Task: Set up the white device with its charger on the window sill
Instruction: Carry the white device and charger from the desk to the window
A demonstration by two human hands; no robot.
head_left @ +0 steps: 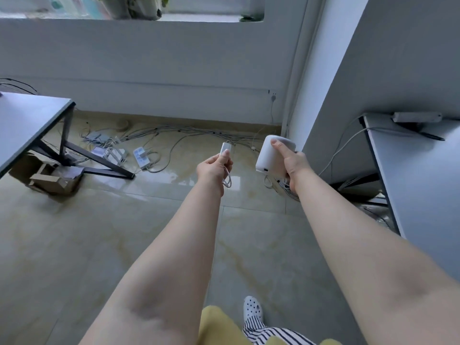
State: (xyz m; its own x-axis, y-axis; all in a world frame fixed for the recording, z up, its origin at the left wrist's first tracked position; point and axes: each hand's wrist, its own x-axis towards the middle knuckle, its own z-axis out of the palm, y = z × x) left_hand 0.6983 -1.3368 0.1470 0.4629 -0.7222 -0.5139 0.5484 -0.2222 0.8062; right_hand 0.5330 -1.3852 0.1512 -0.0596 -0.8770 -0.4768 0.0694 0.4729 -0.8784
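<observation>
Both hands are clenched on their loads above the tiled floor (pixel 124 245). Left hand (pixel 213 169) pinches the white charger (pixel 226 148) between thumb and fingers, cable looping below. Right hand (pixel 293 165) wraps the white device (pixel 270 155), tilted, thumb on its side. Beyond, the window sill (pixel 199 19) holds potted plants (pixel 134 6).

White device (pixel 271 155), plain, rounded. White charger (pixel 226 150) with white cable (pixel 227 180). Floor tiles (pixel 99 232) glossy beige, veined with yellowish-brown streaks. Wall (pixel 149 58) pale grey-white. Desk (pixel 27 120) grey top, black frame. Cardboard boxes (pixel 49 178) brown. Floor cables (pixel 186 133) grey and white. Garment (pixel 219 327) pale yellow; trousers (pixel 268 334) white with dark stripes; shoe (pixel 252 308) white with dark holes. Plant leaves (pixel 139 3) green.
</observation>
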